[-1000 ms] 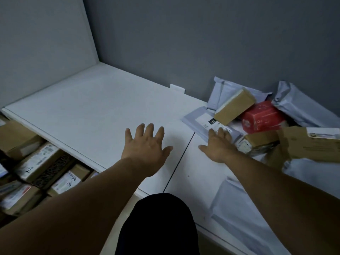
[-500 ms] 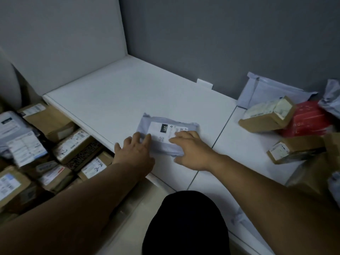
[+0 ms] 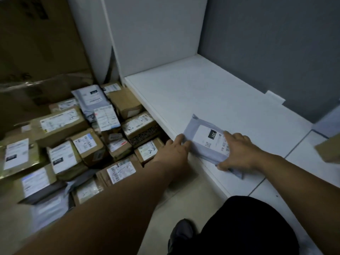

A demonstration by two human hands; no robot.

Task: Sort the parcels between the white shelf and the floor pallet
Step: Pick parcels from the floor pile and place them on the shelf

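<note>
A flat grey parcel (image 3: 204, 138) with a white label marked 231 lies on the white shelf (image 3: 202, 92), its left corner at the shelf's front edge. My left hand (image 3: 171, 153) reaches in from beyond that edge and its fingertips hold the parcel's left corner; the thumb is hidden. My right hand (image 3: 239, 153) rests on top of the parcel's right end with fingers spread and the thumb along its near edge. Below and left of the shelf, several labelled brown boxes and grey mailers (image 3: 73, 144) lie packed together on the floor.
A big brown carton (image 3: 36, 43) stands behind the floor pile at upper left. The corner of a brown box (image 3: 329, 150) pokes in on the shelf at far right. My black-clad knee (image 3: 248, 227) and a dark shoe (image 3: 182, 234) are against the shelf front.
The grey parcel has slid left along the shelf to its front edge under both hands. My view has swung left, showing the floor pile; the parcels on the right have left the frame.
</note>
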